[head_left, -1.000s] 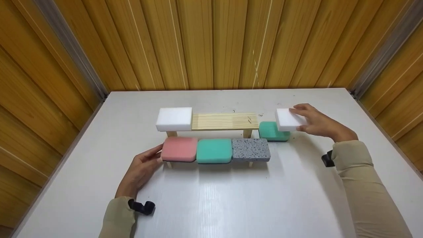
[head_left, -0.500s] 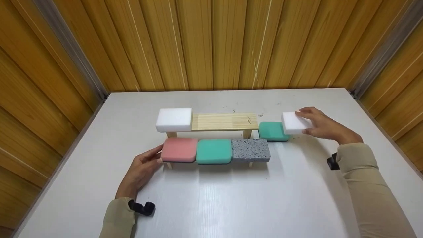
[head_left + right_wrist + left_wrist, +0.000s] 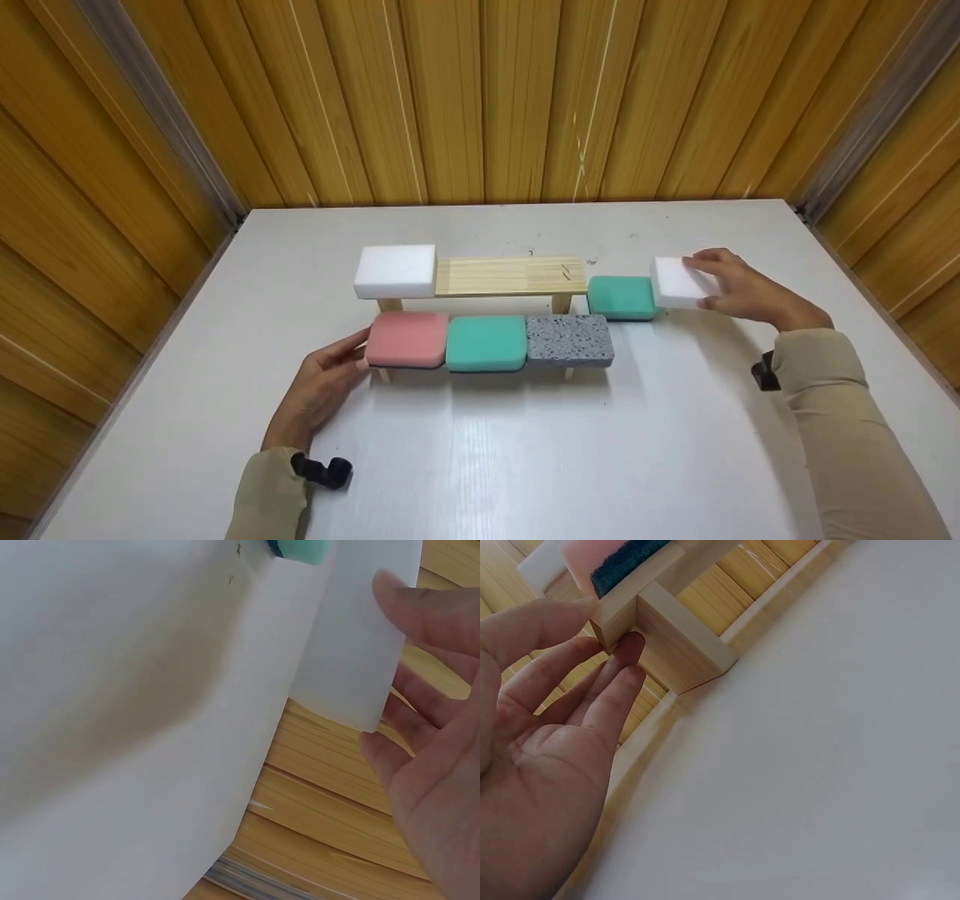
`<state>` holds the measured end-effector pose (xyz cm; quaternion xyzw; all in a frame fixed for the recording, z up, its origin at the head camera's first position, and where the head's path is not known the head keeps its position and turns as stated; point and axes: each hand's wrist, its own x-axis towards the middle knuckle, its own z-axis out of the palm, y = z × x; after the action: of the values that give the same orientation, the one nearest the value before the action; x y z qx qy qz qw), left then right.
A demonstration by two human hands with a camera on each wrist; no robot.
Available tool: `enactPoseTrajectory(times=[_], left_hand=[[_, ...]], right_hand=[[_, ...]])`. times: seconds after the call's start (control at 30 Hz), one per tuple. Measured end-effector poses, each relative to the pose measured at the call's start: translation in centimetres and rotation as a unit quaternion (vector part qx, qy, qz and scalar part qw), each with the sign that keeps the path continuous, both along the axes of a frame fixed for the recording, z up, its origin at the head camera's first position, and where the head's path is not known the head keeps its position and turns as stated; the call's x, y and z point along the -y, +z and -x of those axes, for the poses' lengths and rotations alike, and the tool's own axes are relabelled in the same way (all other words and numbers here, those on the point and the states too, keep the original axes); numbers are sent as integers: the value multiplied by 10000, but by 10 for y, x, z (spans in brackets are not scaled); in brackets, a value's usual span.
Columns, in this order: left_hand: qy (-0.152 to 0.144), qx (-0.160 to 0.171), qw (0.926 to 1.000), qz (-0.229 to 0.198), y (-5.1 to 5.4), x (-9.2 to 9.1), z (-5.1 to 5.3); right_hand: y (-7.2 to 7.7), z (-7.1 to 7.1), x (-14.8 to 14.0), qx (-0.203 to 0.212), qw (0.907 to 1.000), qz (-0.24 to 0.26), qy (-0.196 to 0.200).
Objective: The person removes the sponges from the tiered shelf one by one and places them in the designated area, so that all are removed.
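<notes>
In the head view my right hand (image 3: 739, 292) grips a white sponge (image 3: 682, 283) between thumb and fingers, right beside a green sponge (image 3: 621, 297). The right wrist view shows the thumb on one face of that white sponge (image 3: 352, 637) and fingertips at its edge. My left hand (image 3: 326, 382) holds the left end of the front wooden bench (image 3: 626, 611), thumb above and fingers below. On this bench sit a pink sponge (image 3: 407, 339), another green sponge (image 3: 486, 343) and a grey speckled sponge (image 3: 570, 340) in a row.
Behind the front bench stands a wooden back bench (image 3: 510, 275), with a second white sponge (image 3: 395, 271) on its left end. Both benches stand on a white table (image 3: 480, 450). Corrugated wood-patterned walls (image 3: 480, 97) enclose the table's back and sides.
My right hand has moved the white sponge to the right and slightly nearer, uncovering more of the green sponge. The left hand has stayed in place at the bench end.
</notes>
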<state>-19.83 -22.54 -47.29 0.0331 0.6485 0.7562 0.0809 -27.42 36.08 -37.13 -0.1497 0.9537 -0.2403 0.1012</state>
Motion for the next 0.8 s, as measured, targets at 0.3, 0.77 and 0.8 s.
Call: enactPoseTrajectory(times=[0.3,0.77,0.8], left_hand=[[8,82,9998,-180,0,-1,-1],[-54,-22,9999,-143,0,1,-1],[-59,-46,9999,-134,0,1,-1]], right_hand=[[-5,2,-6,103,9999,29,-39],[-8,6,-9,386,9990,-29,-204],[-8,6,-9,395,9990,-19,-205]])
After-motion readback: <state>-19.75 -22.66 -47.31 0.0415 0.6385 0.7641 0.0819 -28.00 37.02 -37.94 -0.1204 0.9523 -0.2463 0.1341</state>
